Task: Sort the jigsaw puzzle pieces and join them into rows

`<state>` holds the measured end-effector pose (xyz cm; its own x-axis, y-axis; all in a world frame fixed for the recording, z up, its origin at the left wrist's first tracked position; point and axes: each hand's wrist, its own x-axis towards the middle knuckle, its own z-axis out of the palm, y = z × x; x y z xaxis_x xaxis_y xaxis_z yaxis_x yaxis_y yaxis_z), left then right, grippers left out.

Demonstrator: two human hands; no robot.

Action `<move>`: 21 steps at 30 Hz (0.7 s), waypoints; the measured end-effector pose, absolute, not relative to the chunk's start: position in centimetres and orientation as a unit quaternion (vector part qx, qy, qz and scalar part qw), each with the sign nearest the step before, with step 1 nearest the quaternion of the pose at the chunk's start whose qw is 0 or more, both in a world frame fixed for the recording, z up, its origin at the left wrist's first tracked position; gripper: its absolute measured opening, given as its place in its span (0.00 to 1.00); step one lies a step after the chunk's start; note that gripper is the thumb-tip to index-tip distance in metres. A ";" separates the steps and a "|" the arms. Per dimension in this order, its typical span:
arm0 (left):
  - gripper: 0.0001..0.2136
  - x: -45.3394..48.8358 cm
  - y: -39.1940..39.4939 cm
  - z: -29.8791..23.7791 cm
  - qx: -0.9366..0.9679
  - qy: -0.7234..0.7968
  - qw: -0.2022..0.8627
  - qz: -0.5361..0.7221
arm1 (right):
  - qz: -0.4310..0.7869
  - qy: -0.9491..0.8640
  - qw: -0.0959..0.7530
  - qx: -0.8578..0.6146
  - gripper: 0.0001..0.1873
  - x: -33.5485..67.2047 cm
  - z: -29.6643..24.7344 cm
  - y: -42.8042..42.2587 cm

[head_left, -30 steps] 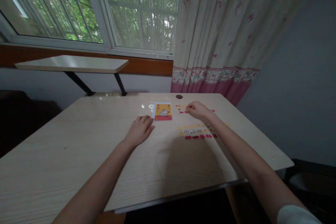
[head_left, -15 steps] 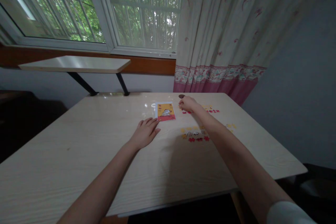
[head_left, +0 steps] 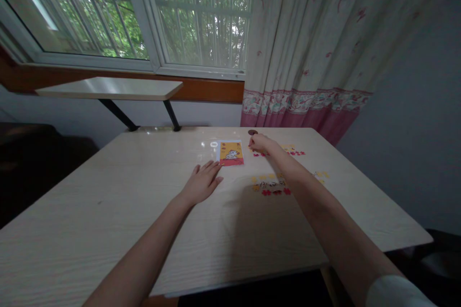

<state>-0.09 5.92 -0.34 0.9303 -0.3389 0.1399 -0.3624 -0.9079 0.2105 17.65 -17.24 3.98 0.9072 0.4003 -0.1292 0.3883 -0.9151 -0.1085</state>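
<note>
Because far puzzle pieces (head_left: 297,153) sat close together, a light pinch suited; right hand (head_left: 263,143) was curled, hold unclear; left hand (head_left: 201,186) spread flat, empty, by picture card (head_left: 232,153).

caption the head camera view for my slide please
Left hand by a picture card, right hand at the far puzzle pieces on a pale table.

The left arm (head_left: 144,249) is stretched forward from the near left. The left hand (head_left: 202,184) is laid palm down, its fingers slightly spread and pointed toward the far right, the thumb held apart. The right arm (head_left: 317,206) is extended farther, slanted from the near right. The right hand (head_left: 265,144) is bent leftward, its fingers curled in; the fingertips cannot be clearly made out.
</note>
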 end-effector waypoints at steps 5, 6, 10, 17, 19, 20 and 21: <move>0.23 0.0 6.1 -0.6 0.973 -0.184 0.129 0.056 | 0.062 -0.210 0.064 -0.974 0.05 17.2 4.2 -17.5; 0.22 0.0 6.1 -0.5 0.971 -0.186 0.133 0.067 | 0.055 -0.214 0.073 -0.973 0.06 16.8 4.3 -17.5; 0.18 -0.1 6.0 0.3 0.950 -0.201 0.185 0.151 | 0.022 -0.246 0.117 -0.962 0.10 13.3 5.1 -17.2; 0.10 -1.6 3.3 1.6 0.894 -0.243 0.338 0.167 | -0.036 -0.426 0.242 -0.871 0.05 3.6 3.6 -16.7; 0.09 -2.0 2.5 1.6 0.891 -0.247 0.351 0.146 | -0.044 -0.423 0.253 -0.869 0.04 2.3 2.8 -16.5; 0.09 -2.2 2.3 1.5 0.891 -0.240 0.361 0.135 | -0.058 -0.415 0.262 -0.869 0.04 1.8 2.4 -16.4; 0.09 -2.3 2.1 1.5 0.890 -0.228 0.375 0.125 | -0.079 -0.404 0.276 -0.868 0.04 1.5 2.0 -16.2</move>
<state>-2.31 2.07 1.50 0.8645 -0.3128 0.3934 -0.5000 -0.6146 0.6101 1.48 -16.24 1.98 0.6610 0.6582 0.3603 0.7454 -0.5206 -0.4164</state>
